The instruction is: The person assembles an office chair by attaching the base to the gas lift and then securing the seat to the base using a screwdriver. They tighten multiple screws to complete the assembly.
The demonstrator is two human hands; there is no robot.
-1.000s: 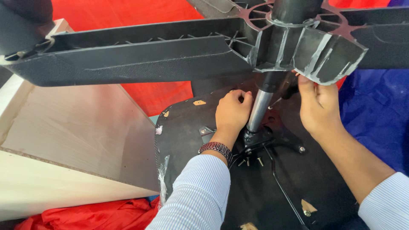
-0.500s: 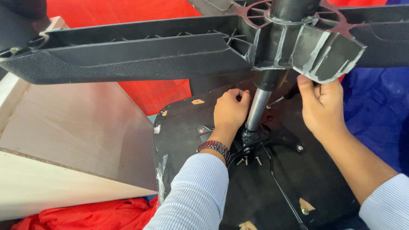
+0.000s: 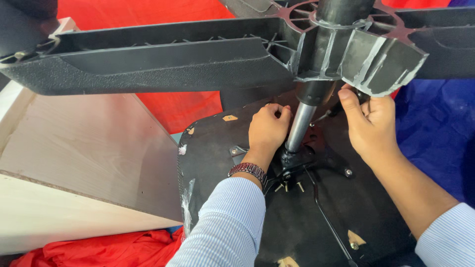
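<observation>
An office chair lies upside down, its black seat underside facing up. A silver gas-lift column rises from the black metal mechanism plate to a black star base that spreads across the top of the view. My left hand rests curled on the plate just left of the column, fingers closed by its foot. My right hand reaches under the base hub, its fingers curled at a dark part behind the column. What either hand grips is hidden.
A few loose screws lie on the seat below the plate. A thin black lever rod runs toward the bottom. A pale wooden board sits at the left, red cloth behind and below, blue tarp at the right.
The view has drifted slightly. Both hands stay at the column's foot, and the right hand has shifted a little lower under the hub.
</observation>
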